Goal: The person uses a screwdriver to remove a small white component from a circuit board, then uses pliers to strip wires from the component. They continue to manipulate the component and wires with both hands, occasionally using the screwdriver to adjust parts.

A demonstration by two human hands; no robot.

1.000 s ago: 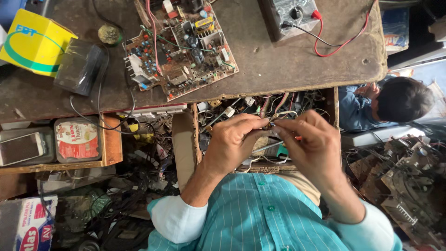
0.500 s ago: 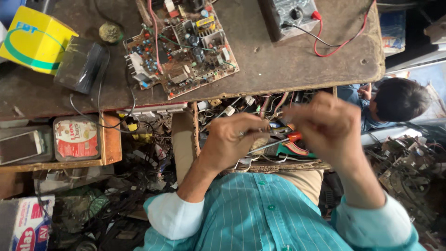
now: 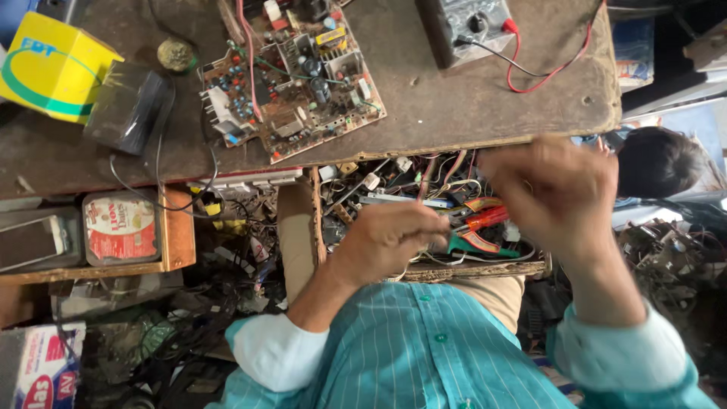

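My left hand (image 3: 394, 238) is curled in a fist over an open wooden drawer (image 3: 485, 269) full of wires and small tools. Whether anything is inside the fist is hidden. My right hand (image 3: 556, 189) is raised above the drawer's right side, blurred by motion, fingers curled; what it holds cannot be made out. Between the hands lie an orange-handled tool (image 3: 487, 218) and green-handled pliers (image 3: 473, 244) in the drawer. A brown circuit board (image 3: 291, 76) with many components lies on the worn table (image 3: 439, 113) beyond the drawer.
A grey multimeter (image 3: 462, 26) with a red lead (image 3: 556, 68) sits at the table's far edge. A yellow box (image 3: 49, 68) and a black adapter (image 3: 129, 106) are at left. A tin (image 3: 121, 227) rests in a left drawer. Another person's head (image 3: 659, 163) shows at right.
My hands were together over the drawer, pinching a thin wire. Now the right hand has lifted up and to the right, away from the left, which stays over the drawer.
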